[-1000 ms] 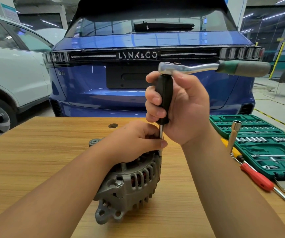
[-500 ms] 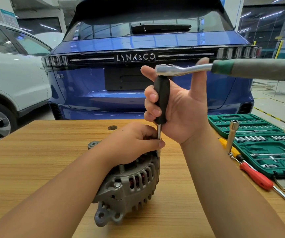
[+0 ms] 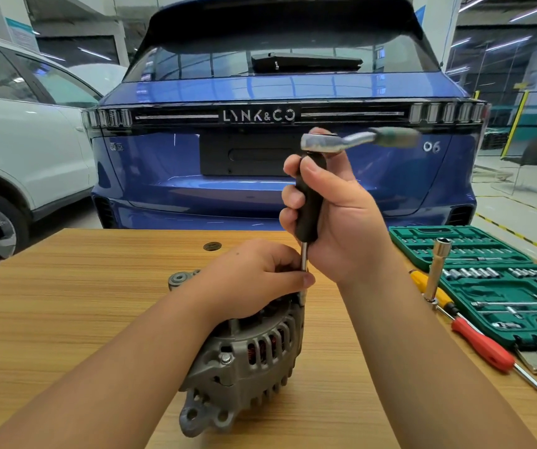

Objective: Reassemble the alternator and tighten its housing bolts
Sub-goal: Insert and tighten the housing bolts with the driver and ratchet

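in the lower middle of the frame the alternator (image 3: 247, 354) lies on its side on the wooden table (image 3: 66, 303), its mounting ear toward me; my left hand (image 3: 254, 280) sits on top of it, fingers curled round the steel shaft of the extension (image 3: 304, 257) to guide it down toward the housing; my right hand (image 3: 335, 215) is clenched round the black handle (image 3: 307, 202) above, and at the top of that handle the ratchet (image 3: 357, 140) sticks out toward the upper right, its grip blurred with motion; i cannot see the socket or the bolt head, they are hidden behind my left fingers, so whether the tool is fully seated i cannot tell; that is the first risk, i judge: a socket half on a bolt would slip and round the head; the tool stack is tall and the ratchet swings well above the contact point, so a sideways lean could tip the shaft off and pinch my left fingertips; the alternator rests on a rounded side with only my left hand steadying it, so a hard turn may roll it; a bolt started crooked could cross-thread the housing; the socket set case (image 3: 487, 286) and red screwdriver (image 3: 484, 348) at the right edge lie well apart from the work.
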